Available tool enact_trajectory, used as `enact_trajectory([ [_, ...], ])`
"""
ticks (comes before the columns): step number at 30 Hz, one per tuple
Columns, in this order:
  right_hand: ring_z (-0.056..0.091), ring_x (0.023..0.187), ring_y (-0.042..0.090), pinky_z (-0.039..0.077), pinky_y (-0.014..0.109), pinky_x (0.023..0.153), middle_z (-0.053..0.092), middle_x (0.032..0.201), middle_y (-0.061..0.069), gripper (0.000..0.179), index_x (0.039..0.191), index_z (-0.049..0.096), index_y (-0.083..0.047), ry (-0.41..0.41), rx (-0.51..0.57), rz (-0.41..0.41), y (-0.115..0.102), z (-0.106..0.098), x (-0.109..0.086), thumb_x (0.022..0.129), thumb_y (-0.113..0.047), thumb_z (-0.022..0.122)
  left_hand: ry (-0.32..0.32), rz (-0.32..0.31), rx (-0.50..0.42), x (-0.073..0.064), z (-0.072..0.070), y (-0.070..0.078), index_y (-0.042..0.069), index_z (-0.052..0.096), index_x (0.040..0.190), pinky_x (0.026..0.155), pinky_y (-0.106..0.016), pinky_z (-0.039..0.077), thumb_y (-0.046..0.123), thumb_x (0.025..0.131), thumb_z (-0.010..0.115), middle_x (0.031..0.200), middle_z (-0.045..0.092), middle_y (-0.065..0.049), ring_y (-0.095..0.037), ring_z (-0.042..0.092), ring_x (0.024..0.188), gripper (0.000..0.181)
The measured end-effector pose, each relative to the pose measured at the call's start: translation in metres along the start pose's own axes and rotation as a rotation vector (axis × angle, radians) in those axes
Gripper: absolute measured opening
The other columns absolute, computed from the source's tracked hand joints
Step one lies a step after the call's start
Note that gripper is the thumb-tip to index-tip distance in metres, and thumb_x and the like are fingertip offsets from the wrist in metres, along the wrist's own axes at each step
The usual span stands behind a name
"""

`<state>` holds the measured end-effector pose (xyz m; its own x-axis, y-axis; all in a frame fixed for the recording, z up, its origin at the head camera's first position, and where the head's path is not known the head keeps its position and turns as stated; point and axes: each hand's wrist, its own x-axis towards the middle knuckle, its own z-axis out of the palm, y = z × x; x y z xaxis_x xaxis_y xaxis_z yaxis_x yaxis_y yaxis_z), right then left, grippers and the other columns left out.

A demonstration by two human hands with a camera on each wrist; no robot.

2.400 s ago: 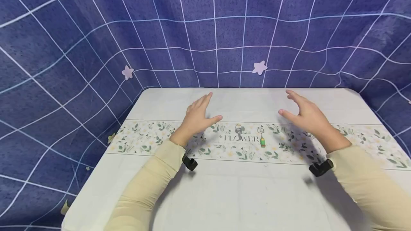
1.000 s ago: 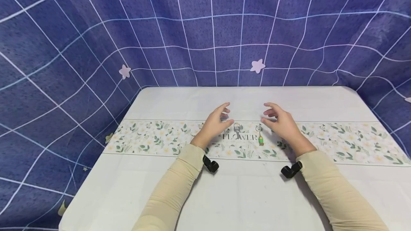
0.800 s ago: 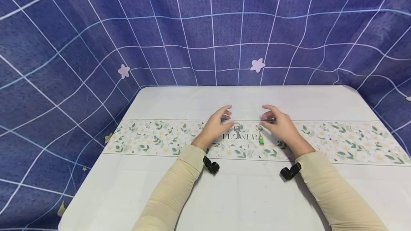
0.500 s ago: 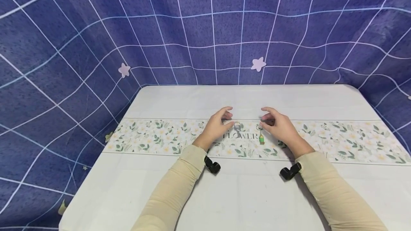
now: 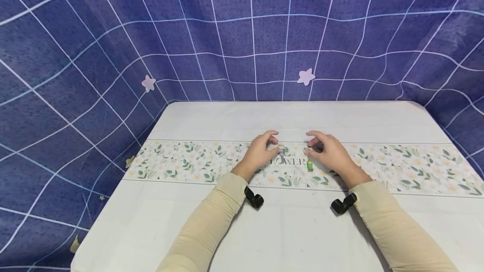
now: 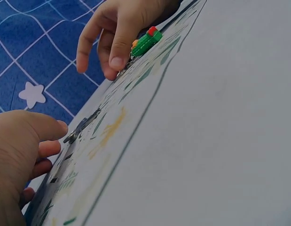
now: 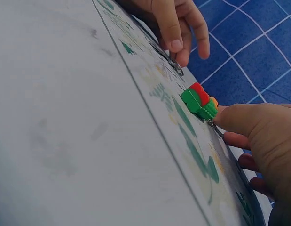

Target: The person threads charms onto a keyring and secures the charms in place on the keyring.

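Observation:
In the head view, a silver metal keychain (image 5: 282,155) with a split ring lies flat on the printed word. My left hand (image 5: 260,153) is low at its left side, thumb tip right at the ring and fingers loosely bent. To the right lies a second keychain with a green, red-tipped charm (image 5: 310,166); the right wrist view shows the charm (image 7: 198,101) close up. My right hand (image 5: 331,153) hovers at its ring, thumb and forefinger curved and apart. Neither hand grips anything; a gap shows between thumb and fingers on both.
A floral runner strip (image 5: 196,160) crosses the white table (image 5: 287,230). Behind and at the left hangs a blue grid-patterned curtain (image 5: 234,37) with star shapes. Black wrist cameras sit on both cuffs.
Both hands came inward from wide apart above the table and sank down beside the two keychains. Lately they moved slightly closer to the rings. The keychains stay in place.

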<state>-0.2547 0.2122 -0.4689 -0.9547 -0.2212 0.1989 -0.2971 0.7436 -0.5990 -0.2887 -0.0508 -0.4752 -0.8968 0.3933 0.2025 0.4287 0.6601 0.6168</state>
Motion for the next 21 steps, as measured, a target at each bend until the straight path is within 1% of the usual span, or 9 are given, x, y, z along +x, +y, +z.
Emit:
enact_trajectory([
  [4, 0.057, 0.112, 0.034, 0.043, 0.057, 0.098, 0.07, 0.107, 0.002, 0.055, 0.141, 0.056, -0.014, 0.007, -0.018, -0.013, -0.0009, 0.0005, -0.0008, 0.091, -0.025, 0.077, 0.003, 0.035, 0.099, 0.0006, 0.0028, 0.003, 0.016, 0.053, 0.142, 0.111, -0.041, 0.037, 0.023, 0.094, 0.073, 0.116, 0.069, 0.005, -0.021, 0.059, 0.117, 0.053],
  [7, 0.057, 0.115, 0.035, 0.042, 0.058, 0.099, 0.071, 0.105, 0.002, 0.051, 0.137, 0.059, -0.013, 0.018, -0.02, -0.028, -0.0007, 0.0013, -0.0011, 0.09, -0.022, 0.078, 0.013, 0.054, 0.132, 0.0005, 0.0041, 0.0046, 0.016, 0.055, 0.14, 0.113, -0.043, 0.034, 0.022, 0.093, 0.073, 0.114, 0.07, 0.006, -0.021, 0.058, 0.117, 0.051],
  [13, 0.058, 0.115, 0.035, 0.042, 0.057, 0.101, 0.073, 0.103, 0.002, 0.042, 0.129, 0.065, -0.013, 0.038, -0.022, -0.055, -0.0001, 0.0024, -0.002, 0.089, -0.017, 0.079, 0.033, 0.069, 0.111, 0.0022, 0.0057, 0.0034, 0.015, 0.058, 0.136, 0.112, -0.043, 0.035, 0.021, 0.091, 0.074, 0.109, 0.072, 0.006, -0.021, 0.059, 0.114, 0.048],
  [18, 0.059, 0.113, 0.035, 0.042, 0.057, 0.102, 0.072, 0.101, 0.003, 0.04, 0.125, 0.066, -0.011, 0.049, -0.004, -0.072, -0.0006, 0.0034, -0.002, 0.088, -0.014, 0.079, 0.038, 0.053, 0.067, 0.0028, 0.0059, 0.0034, 0.016, 0.058, 0.135, 0.111, -0.044, 0.035, 0.018, 0.09, 0.077, 0.107, 0.072, 0.006, -0.02, 0.059, 0.11, 0.049],
  [21, 0.06, 0.108, 0.034, 0.043, 0.056, 0.1, 0.071, 0.1, 0.005, 0.04, 0.125, 0.066, -0.009, 0.06, 0.015, -0.088, -0.0005, 0.0045, -0.0022, 0.087, -0.012, 0.08, 0.04, 0.038, 0.042, 0.0021, 0.0058, 0.0031, 0.016, 0.058, 0.135, 0.111, -0.042, 0.034, 0.018, 0.089, 0.078, 0.104, 0.072, 0.006, -0.02, 0.059, 0.107, 0.05],
])
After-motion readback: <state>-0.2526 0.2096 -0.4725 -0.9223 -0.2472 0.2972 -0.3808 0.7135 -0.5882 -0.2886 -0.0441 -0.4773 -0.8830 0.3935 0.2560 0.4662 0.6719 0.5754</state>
